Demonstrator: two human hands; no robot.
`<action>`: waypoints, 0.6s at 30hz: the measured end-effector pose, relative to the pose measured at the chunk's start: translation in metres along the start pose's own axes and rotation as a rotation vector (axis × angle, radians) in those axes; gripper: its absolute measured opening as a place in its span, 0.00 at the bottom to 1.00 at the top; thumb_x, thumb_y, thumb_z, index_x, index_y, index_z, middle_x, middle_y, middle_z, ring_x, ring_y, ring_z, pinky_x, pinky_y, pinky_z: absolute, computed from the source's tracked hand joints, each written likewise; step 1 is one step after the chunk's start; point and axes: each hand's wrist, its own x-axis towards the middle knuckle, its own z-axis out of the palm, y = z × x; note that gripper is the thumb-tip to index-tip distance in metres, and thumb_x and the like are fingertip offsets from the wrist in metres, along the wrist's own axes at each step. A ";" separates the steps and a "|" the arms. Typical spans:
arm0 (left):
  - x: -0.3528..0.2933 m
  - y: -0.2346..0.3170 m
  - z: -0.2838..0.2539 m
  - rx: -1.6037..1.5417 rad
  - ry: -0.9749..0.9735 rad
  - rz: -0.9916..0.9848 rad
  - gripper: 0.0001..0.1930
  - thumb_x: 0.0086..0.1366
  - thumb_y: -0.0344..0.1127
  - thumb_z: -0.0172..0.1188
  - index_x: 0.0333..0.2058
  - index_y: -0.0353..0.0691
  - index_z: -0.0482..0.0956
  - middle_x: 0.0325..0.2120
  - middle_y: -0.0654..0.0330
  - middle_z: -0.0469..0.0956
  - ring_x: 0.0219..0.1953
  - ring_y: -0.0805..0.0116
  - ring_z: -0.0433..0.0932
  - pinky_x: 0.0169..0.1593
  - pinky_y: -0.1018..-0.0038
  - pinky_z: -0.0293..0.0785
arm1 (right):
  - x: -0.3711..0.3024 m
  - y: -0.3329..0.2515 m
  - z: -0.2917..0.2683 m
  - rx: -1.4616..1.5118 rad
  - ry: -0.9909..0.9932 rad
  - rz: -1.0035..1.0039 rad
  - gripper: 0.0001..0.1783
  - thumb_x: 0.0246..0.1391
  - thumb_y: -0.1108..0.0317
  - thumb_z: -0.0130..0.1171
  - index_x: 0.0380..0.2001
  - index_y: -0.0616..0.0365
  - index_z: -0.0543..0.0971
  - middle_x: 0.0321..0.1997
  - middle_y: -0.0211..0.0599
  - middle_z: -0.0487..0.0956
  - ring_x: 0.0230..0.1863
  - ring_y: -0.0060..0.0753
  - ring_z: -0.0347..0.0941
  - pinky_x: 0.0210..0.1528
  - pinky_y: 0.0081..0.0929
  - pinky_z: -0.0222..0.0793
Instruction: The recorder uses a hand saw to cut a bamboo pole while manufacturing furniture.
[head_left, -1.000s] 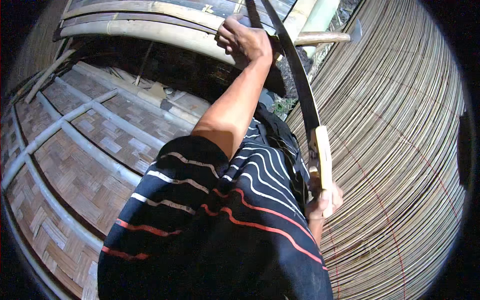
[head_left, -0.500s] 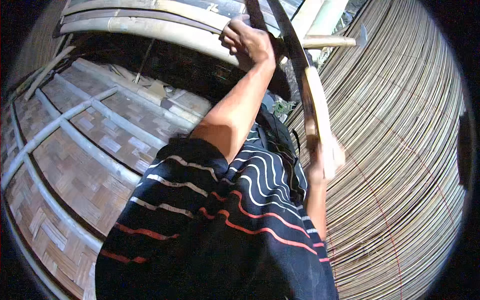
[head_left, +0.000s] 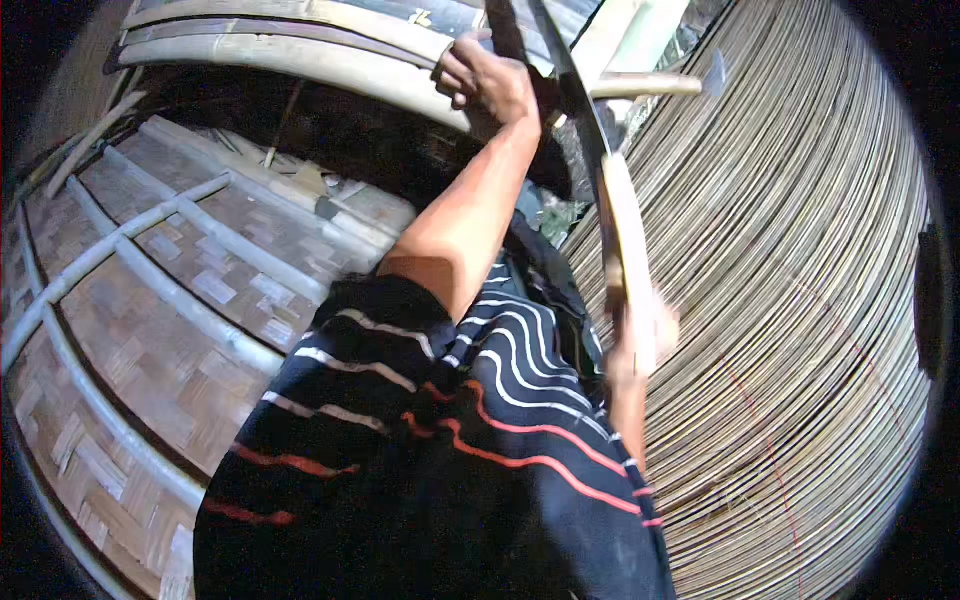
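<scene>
My left hand (head_left: 487, 82) is closed, its fingers curled at the front edge of a bench of bamboo poles (head_left: 300, 58). What it grips, if anything, is hidden. My right hand (head_left: 648, 332), smeared by motion, is wrapped round the pale handle of a long-bladed hand tool (head_left: 628, 215). Its narrow dark blade runs up and away, past the right side of my left hand, over the bench. Whether the blade is toothed cannot be made out. Just right of the blade lies a wooden-handled tool (head_left: 650, 86) with a grey metal end.
A wall of thin, close-set sticks (head_left: 790, 250) fills the right side. On the left stands a woven bamboo panel (head_left: 150, 310) braced with bamboo poles. Beneath the bench is dark shadow with scraps (head_left: 310, 180). A pale green bamboo length (head_left: 650, 35) stands at the top.
My right hand has drawn the long-bladed tool a little down toward me. My left hand stays closed at the bench edge. The whole view has shifted slightly.
</scene>
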 end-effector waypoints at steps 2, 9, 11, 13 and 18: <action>-0.006 0.017 -0.016 0.120 -0.027 -0.021 0.18 0.58 0.26 0.54 0.48 0.45 0.71 0.46 0.52 0.69 0.51 0.46 0.67 0.50 0.53 0.66 | -0.041 -0.019 -0.040 0.178 -0.030 -0.259 0.27 0.61 0.55 0.51 0.37 0.75 0.84 0.27 0.47 0.83 0.25 0.36 0.79 0.29 0.28 0.72; -0.004 0.003 0.000 0.062 -0.020 0.000 0.16 0.59 0.25 0.54 0.47 0.47 0.71 0.46 0.51 0.68 0.52 0.45 0.66 0.50 0.54 0.64 | 0.040 -0.066 0.007 0.014 -0.018 -0.468 0.21 0.60 0.54 0.53 0.27 0.65 0.79 0.18 0.37 0.72 0.15 0.33 0.65 0.21 0.33 0.60; -0.004 0.008 -0.003 0.071 -0.022 -0.035 0.17 0.59 0.24 0.53 0.48 0.45 0.70 0.46 0.49 0.67 0.52 0.45 0.66 0.50 0.54 0.64 | -0.001 -0.049 -0.022 -0.035 0.078 -0.418 0.24 0.60 0.52 0.53 0.26 0.66 0.79 0.17 0.38 0.72 0.15 0.32 0.66 0.20 0.32 0.59; -0.006 0.015 -0.011 0.070 -0.051 -0.017 0.18 0.58 0.24 0.51 0.49 0.43 0.68 0.46 0.49 0.66 0.52 0.46 0.66 0.50 0.55 0.64 | -0.052 -0.032 -0.056 0.236 0.068 -0.131 0.26 0.60 0.50 0.53 0.26 0.66 0.79 0.18 0.38 0.73 0.17 0.32 0.68 0.22 0.33 0.61; -0.006 0.010 -0.009 0.056 -0.041 -0.039 0.17 0.61 0.24 0.51 0.48 0.47 0.69 0.46 0.52 0.67 0.51 0.46 0.67 0.53 0.55 0.66 | 0.017 -0.056 -0.005 -0.081 0.032 -0.303 0.20 0.61 0.56 0.56 0.24 0.62 0.77 0.18 0.36 0.73 0.17 0.30 0.67 0.22 0.31 0.60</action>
